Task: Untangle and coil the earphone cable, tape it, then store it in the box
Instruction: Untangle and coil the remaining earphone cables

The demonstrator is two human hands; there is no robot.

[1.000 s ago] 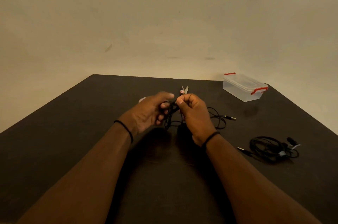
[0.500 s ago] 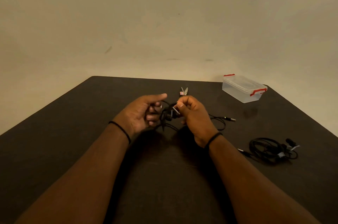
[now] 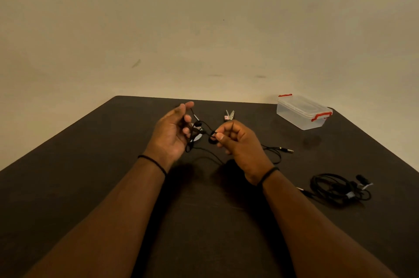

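Note:
A black earphone cable (image 3: 205, 157) stretches between my two hands above the dark table (image 3: 90, 164). My left hand (image 3: 173, 132) is raised with the cable and an earbud caught among its curled fingers, index finger extended. My right hand (image 3: 238, 141) pinches an earbud of the same cable between thumb and fingertip. The rest of the cable trails over the table to its jack plug (image 3: 286, 149) at the right. A clear plastic box (image 3: 302, 111) with red latches and its lid on stands at the far right corner.
A second black earphone, coiled and taped (image 3: 337, 188), lies on the table at the right. Small scissors (image 3: 229, 115) lie beyond my right hand. A pale round thing, maybe a tape roll (image 3: 196, 137), shows partly behind my left hand.
My hands have moved apart, the left one lifting up and left. The cable bundle has opened out between them, and more cable now trails on the table.

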